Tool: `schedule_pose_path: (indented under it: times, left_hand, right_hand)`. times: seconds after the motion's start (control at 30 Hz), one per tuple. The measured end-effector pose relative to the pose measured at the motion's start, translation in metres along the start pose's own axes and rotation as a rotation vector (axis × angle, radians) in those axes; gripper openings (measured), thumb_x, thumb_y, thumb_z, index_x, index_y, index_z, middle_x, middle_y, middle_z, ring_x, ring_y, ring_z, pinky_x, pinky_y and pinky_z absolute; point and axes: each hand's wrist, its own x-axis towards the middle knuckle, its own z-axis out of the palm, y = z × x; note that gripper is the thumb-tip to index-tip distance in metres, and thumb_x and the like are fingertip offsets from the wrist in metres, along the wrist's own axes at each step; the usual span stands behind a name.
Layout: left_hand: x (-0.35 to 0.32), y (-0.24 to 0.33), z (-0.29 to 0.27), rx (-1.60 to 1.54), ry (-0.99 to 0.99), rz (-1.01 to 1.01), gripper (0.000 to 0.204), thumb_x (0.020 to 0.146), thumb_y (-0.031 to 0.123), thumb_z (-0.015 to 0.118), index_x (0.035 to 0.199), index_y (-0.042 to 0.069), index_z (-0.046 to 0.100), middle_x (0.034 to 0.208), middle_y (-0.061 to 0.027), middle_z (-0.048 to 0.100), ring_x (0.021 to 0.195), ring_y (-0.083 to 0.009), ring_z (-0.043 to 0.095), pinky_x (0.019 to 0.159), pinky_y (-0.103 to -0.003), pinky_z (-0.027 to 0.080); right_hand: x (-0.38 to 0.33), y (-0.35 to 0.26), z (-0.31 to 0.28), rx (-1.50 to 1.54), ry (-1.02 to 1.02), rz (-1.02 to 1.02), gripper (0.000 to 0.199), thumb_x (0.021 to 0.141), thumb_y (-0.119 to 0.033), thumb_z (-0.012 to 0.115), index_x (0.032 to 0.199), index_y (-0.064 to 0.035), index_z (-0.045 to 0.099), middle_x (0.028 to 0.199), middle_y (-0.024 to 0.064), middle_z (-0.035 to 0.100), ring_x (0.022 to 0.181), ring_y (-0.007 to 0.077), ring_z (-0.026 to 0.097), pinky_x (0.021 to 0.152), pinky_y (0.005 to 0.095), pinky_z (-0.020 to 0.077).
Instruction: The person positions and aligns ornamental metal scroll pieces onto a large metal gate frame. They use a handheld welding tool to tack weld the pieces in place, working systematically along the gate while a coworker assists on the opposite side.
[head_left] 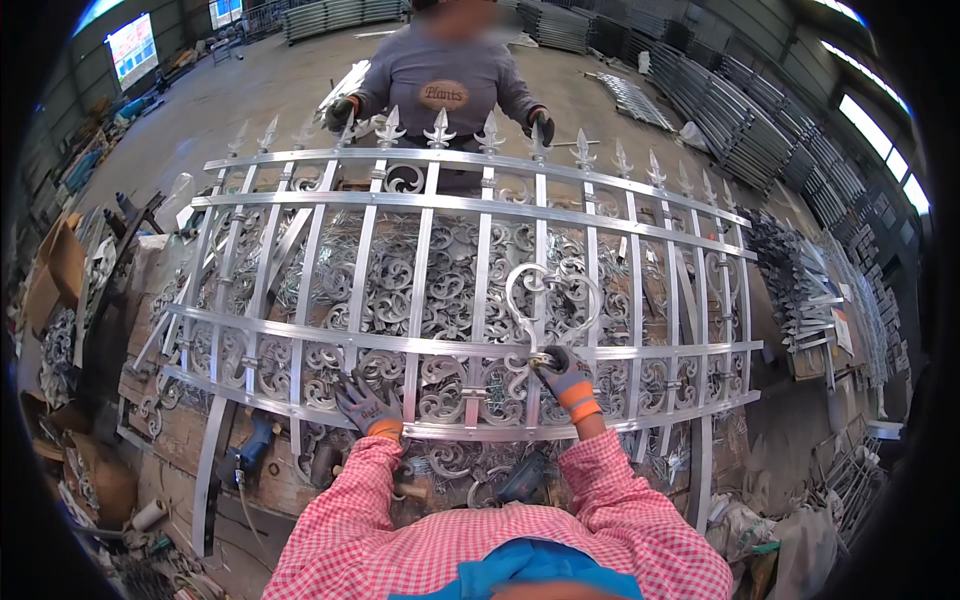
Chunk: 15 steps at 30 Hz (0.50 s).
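Observation:
A silver metal fence panel (470,205) with spear tips and scroll ornaments lies flat on a workbench. My left hand (366,407), in a grey and orange glove, rests on a scroll near the panel's lower rail. My right hand (562,375), gloved the same way, grips the foot of a loose heart-shaped scroll ornament (548,292) standing between two bars. Across the panel a person in a grey sweatshirt holds the spear-tipped top edge with gloved hands (340,112), (541,125).
A blue power drill (254,448) lies under the panel's near left edge, and another tool (524,478) lies by my chest. Stacked metal parts (800,275) sit to the right, cardboard boxes (62,265) to the left, fence panels (720,95) at the back.

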Motion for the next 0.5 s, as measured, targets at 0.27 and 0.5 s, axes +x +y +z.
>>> schedule_pose_path:
  times: [0.27,0.5]
  left_hand:
    - [0.002,0.0,0.003,-0.071,0.017,-0.007,0.089,0.088,0.059,0.052,0.156,0.013,0.018,0.162,-0.015,0.014,0.146,-0.041,0.017,0.12,-0.05,0.013]
    - [-0.003,0.004,-0.01,-0.062,0.043,-0.016,0.082,0.09,0.055,0.052,0.156,0.017,0.022,0.162,-0.0141,0.012,0.145,-0.0406,0.02,0.12,-0.049,0.016]
  right_hand:
    - [-0.036,-0.013,-0.013,-0.341,-0.109,-0.008,0.05,0.081,-0.037,0.071,0.122,-0.0107,0.06,0.113,0.0146,0.068,0.101,0.0328,0.065,0.089,0.0398,0.0502]
    - [-0.046,0.006,-0.004,-0.962,-0.052,-0.152,0.041,0.084,-0.037,0.065,0.121,-0.0222,0.058,0.114,0.0104,0.063,0.117,0.0305,0.056,0.093,0.0476,0.045]
